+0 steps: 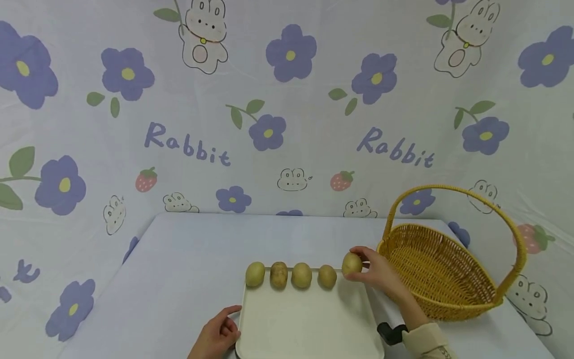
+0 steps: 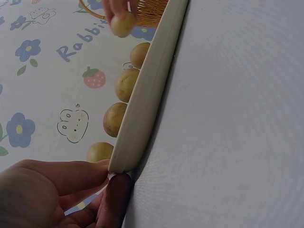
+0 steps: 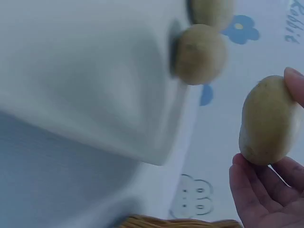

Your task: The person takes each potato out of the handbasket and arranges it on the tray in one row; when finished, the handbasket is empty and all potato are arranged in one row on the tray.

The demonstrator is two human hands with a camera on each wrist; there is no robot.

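A potato [image 3: 268, 121] is pinched between the thumb and fingers of my right hand [image 1: 374, 269], above the far right corner of the white tray [image 1: 309, 324]. Along the tray's far side sit several more potatoes in a row: a greenish one [image 1: 255, 274] at the left corner, a spotted one [image 1: 279, 275], a pale one [image 1: 302, 275] and a smaller brownish one [image 1: 327, 276]. My left hand [image 2: 61, 194] grips the tray's left edge, thumb at the rim and fingers against its outer side.
To the right of the tray stands a yellow-brown wicker basket [image 1: 437, 269] with a tall arched handle [image 1: 453, 188]. A white cloth covers the table [image 1: 179, 264]. Behind it hangs a patterned curtain [image 1: 314, 109] with flowers and rabbits.
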